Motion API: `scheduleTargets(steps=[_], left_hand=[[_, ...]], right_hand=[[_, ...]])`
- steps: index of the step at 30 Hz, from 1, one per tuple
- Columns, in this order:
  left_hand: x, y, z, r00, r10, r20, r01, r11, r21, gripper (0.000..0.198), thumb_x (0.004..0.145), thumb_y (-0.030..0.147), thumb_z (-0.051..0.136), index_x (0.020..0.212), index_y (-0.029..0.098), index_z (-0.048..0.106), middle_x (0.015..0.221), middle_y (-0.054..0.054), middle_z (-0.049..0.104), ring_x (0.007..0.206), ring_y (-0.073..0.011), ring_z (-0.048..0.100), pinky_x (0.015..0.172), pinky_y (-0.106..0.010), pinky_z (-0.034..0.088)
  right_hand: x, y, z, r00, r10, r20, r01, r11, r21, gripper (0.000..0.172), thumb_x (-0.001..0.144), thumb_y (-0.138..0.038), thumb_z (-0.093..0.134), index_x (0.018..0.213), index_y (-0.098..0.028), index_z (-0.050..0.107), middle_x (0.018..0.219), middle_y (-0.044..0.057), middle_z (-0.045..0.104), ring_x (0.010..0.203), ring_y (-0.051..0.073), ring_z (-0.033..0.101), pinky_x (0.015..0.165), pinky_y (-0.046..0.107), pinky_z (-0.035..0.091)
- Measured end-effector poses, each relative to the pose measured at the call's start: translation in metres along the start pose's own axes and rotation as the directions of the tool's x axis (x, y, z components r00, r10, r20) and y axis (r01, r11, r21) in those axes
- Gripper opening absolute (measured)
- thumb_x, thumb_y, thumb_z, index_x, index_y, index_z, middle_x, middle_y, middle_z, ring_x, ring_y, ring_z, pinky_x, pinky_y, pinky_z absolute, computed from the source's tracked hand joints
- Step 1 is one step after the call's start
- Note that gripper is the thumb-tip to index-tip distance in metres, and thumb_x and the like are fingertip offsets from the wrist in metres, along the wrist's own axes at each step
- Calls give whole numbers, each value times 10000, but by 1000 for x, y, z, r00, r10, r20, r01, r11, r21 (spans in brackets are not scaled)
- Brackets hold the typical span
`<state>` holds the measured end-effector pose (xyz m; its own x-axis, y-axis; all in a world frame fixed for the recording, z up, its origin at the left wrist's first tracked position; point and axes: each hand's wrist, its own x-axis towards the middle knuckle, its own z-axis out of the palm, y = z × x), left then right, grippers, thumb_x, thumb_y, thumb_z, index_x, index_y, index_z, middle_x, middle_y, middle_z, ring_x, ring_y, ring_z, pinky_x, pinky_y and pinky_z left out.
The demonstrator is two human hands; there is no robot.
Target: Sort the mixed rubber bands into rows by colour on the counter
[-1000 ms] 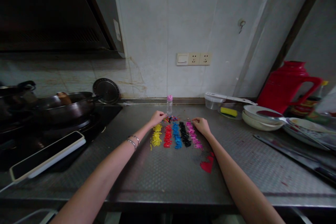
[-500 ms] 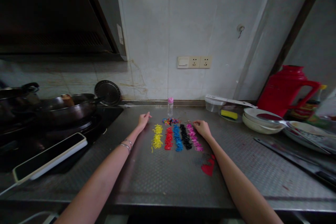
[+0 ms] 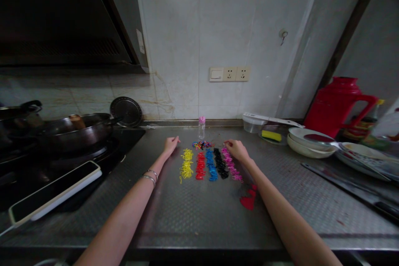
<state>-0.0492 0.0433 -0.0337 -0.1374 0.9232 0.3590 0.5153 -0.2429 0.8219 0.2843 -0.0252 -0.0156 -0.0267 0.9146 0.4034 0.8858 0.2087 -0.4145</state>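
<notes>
Right hand (image 3: 237, 149) shifted inward, pink row (image 3: 231, 164) running lengthwise away, grip closure and contents unclear

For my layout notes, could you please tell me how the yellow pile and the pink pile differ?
Place: the yellow pile ends the row at the left, the pink pile at the right.
Pose: the yellow pile runs nearly straight away; the pink pile slants more.
Hands: the left hand is apart from the yellow pile; the right hand is at the pink pile's far end.
Both lie as long strips on the metal counter.
</notes>
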Motion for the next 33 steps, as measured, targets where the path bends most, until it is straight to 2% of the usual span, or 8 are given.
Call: scheduleTargets(steps=[5, 12, 20, 27, 33], left_hand=[[1, 0, 0, 1000, 2, 19, -2, 999, 33, 405, 737, 435, 396, 614, 128, 630, 430, 6, 483, 428, -104, 429, 466, -220, 281], [-2, 4, -2, 1000, 10, 14, -11, 999, 50, 417, 736, 439, 384, 609, 129, 632, 432, 1, 504, 439, -112, 449, 482, -225, 287], [-1, 1, -1, 1000, 11, 17, -12, 998, 57, 421, 747, 431, 379, 604, 126, 632, 411, 11, 467, 422, -100, 421, 474, -220, 280], [-1, 2, -1, 1000, 15, 17, -16, 997, 69, 414, 747, 412, 378, 607, 124, 641, 446, -6, 527, 461, -114, 473, 509, -226, 315], [-1, 2, -1, 1000, 18, 21, -19, 997, 71, 394, 739, 388, 388, 607, 117, 642, 437, -2, 514, 448, -108, 456, 491, -221, 298]], right_hand=[[21, -18, 5, 978, -156, 136, 176, 973, -148, 314, 800, -254, 405, 1014, -192, 626, 973, 81, 606, 951, 189, 485, 797, 242, 350], [39, -35, 22, 946, -171, 277, 239, 943, -233, 302, 796, -230, 445, 1044, -233, 617, 1046, 95, 545, 996, 217, 404, 854, 306, 307], [36, -42, 24, 944, -166, 285, 247, 929, -275, 258, 795, -243, 452, 956, -237, 654, 995, 96, 550, 990, 228, 412, 808, 286, 341], [39, -45, 21, 954, -148, 260, 225, 929, -295, 246, 781, -237, 455, 904, -215, 667, 984, 107, 581, 985, 238, 452, 740, 269, 386], [39, -44, 12, 967, -61, 248, 137, 942, -305, 265, 794, -246, 430, 939, -217, 650, 976, 100, 613, 950, 213, 518, 711, 255, 403]])
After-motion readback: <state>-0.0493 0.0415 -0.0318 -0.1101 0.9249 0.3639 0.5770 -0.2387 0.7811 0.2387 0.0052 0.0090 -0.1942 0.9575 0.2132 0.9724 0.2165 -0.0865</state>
